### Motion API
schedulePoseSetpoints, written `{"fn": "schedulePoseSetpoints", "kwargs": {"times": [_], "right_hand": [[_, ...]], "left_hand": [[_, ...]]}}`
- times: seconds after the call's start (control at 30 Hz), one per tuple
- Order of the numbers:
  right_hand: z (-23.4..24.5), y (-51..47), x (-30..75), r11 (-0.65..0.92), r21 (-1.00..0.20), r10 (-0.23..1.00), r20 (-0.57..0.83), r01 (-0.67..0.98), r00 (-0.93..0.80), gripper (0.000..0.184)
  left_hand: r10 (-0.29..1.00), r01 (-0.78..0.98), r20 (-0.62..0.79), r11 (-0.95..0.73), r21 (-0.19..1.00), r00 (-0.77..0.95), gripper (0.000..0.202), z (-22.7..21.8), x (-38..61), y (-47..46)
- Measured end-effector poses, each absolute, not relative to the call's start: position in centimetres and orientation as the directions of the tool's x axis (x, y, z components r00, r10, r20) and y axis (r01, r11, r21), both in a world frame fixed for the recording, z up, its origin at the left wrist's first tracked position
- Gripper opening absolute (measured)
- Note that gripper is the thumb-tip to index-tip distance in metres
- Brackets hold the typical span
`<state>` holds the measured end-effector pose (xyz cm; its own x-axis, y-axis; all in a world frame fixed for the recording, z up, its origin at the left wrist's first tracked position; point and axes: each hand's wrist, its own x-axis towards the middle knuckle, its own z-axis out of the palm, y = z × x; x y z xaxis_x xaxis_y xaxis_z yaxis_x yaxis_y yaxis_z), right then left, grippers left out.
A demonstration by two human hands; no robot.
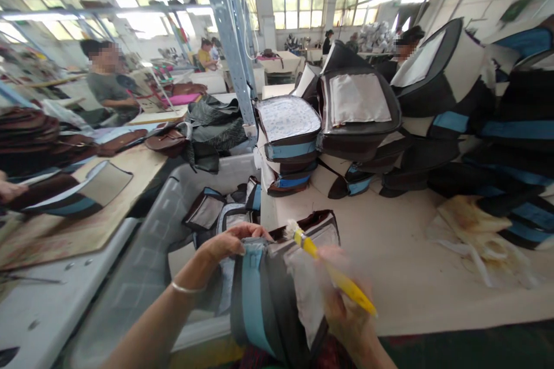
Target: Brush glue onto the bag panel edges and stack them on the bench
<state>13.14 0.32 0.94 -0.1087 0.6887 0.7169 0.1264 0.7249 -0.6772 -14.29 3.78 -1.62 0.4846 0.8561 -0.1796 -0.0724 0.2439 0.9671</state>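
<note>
My left hand [227,244] is closed on the top edge of a grey bag part with a blue stripe [259,300], held upright at the table's front edge. My right hand [346,305], blurred by motion, grips a yellow brush [333,274] whose white bristle tip points at the bag's inner lining near its rim. A thin bangle sits on my left wrist.
Stacks of black, white and blue bag parts [359,109] fill the white table [389,253] at the back and right. A grey bin [156,242] with more bag parts stands at the left. A steel post [231,40] rises behind. A person [108,83] sits at a far-left bench.
</note>
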Motion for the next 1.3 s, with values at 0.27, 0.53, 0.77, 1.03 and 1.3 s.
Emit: {"fn": "schedulePoseSetpoints", "kwargs": {"times": [0.27,0.53,0.77,1.03,1.3], "right_hand": [[-1.5,1.1,17.1,0.431,-0.875,0.830,0.481,0.221,0.284,0.013],[-1.3,0.8,19.7,0.330,-0.928,0.847,0.372,0.173,0.380,0.021],[-1.3,0.4,21.0,0.316,-0.927,0.891,0.364,0.202,0.271,0.018],[-1.8,2.7,17.4,0.481,-0.788,0.861,0.508,0.385,-0.036,0.011],[-1.0,2.3,16.4,0.591,-0.690,0.796,0.582,0.419,-0.165,0.005]], "left_hand": [[0.787,0.424,-0.497,0.335,0.842,0.366,0.044,-1.1,-12.2,8.6],[0.910,0.324,-0.322,0.232,0.917,0.260,0.041,-5.0,-3.2,10.3],[0.841,0.210,-0.319,0.249,0.946,0.438,0.042,-4.0,-0.7,6.9],[0.823,0.084,-0.365,0.366,0.927,0.435,0.036,-2.0,-2.1,5.7],[0.871,-0.028,-0.360,0.391,0.920,0.334,0.035,-1.9,-1.7,5.3]]}}
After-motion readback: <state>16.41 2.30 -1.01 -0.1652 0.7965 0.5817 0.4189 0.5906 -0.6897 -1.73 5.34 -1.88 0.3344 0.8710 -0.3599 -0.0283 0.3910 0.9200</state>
